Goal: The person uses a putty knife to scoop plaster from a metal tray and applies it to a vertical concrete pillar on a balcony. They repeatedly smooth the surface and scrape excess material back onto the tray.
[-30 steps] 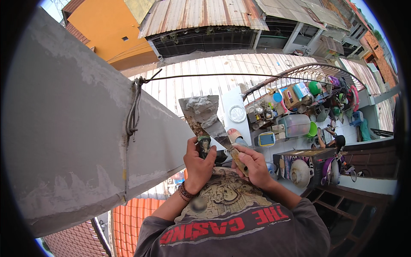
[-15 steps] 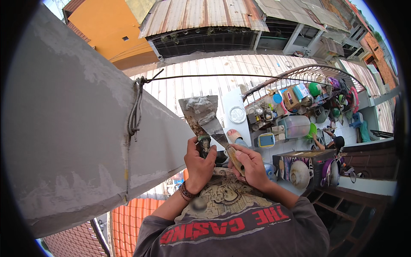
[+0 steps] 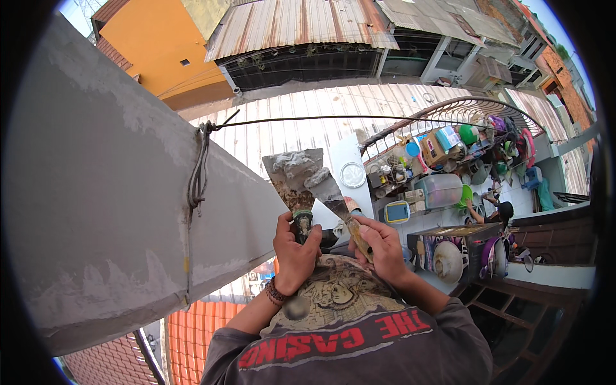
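Note:
My left hand is closed around the dark handle of a wide putty knife, its blade pointing away from me. Clumps of wet grey putty lie on that blade, and its lower part is brown with rust or dirt. In my right hand is a second putty knife, gripped by its worn wooden handle. Its blade slants up to the left and meets or overlaps the right side of the first blade; whether they touch I cannot tell. Both hands are in front of my shirt, close together.
A grey plastered wall fills the left side, with a cord tied at its edge and stretched rightward. Below are a white board with a round lid, a railing, bins and boxes, and another person beside a green basin.
The wide blade has dropped slightly and turned, showing more of its putty in thicker clumps. The right-hand putty knife has shifted slightly down and right. Both hands keep their grips.

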### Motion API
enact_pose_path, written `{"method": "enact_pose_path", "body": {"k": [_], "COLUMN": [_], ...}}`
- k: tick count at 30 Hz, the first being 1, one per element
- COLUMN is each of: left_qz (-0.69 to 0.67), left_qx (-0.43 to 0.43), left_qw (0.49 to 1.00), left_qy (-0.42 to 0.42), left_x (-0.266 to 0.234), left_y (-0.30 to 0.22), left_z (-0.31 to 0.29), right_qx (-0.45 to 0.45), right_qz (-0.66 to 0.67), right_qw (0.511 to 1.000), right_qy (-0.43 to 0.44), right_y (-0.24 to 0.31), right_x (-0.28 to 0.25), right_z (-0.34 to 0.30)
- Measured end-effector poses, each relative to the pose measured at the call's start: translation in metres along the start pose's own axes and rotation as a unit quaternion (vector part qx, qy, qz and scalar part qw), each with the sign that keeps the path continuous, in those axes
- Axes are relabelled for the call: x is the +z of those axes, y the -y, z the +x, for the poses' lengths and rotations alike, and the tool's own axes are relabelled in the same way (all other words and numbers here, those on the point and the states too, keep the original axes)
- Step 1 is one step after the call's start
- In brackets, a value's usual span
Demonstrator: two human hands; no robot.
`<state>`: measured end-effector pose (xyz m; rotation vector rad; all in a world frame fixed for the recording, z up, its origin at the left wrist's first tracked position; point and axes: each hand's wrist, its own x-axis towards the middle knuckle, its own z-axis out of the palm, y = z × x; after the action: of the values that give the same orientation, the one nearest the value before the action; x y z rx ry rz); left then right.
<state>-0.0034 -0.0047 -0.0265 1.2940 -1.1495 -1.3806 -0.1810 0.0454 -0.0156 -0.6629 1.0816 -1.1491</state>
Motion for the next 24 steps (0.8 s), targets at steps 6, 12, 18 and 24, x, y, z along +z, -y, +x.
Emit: {"method": "enact_pose_path", "body": {"k": [6,12,18,24], "left_qz": [-0.024,-0.04,-0.049,-0.046], "left_qx": [-0.009,-0.012,-0.022,-0.037], "left_qw": [1.0,0.999,0.997,0.997], "left_qy": [0.011,0.027,0.052,0.056], "left_x": [-0.004,-0.006,-0.007,-0.009], "left_y": [0.0,0.001,-0.003,-0.004], "left_z": [-0.003,-0.004,-0.004,-0.003], "right_qx": [-0.033,-0.028,-0.025,-0.039], "right_qz": [-0.075,-0.143,-0.144,-0.105], "right_qw": [0.997,0.989,0.985,0.984], "right_qy": [0.004,0.039,0.096,0.14], "right_y": [0.013,0.049,0.054,0.041], "right_x": [-0.015,-0.041,-0.058,-0.059], "right_z": [0.011,0.028,0.039,0.037]}}
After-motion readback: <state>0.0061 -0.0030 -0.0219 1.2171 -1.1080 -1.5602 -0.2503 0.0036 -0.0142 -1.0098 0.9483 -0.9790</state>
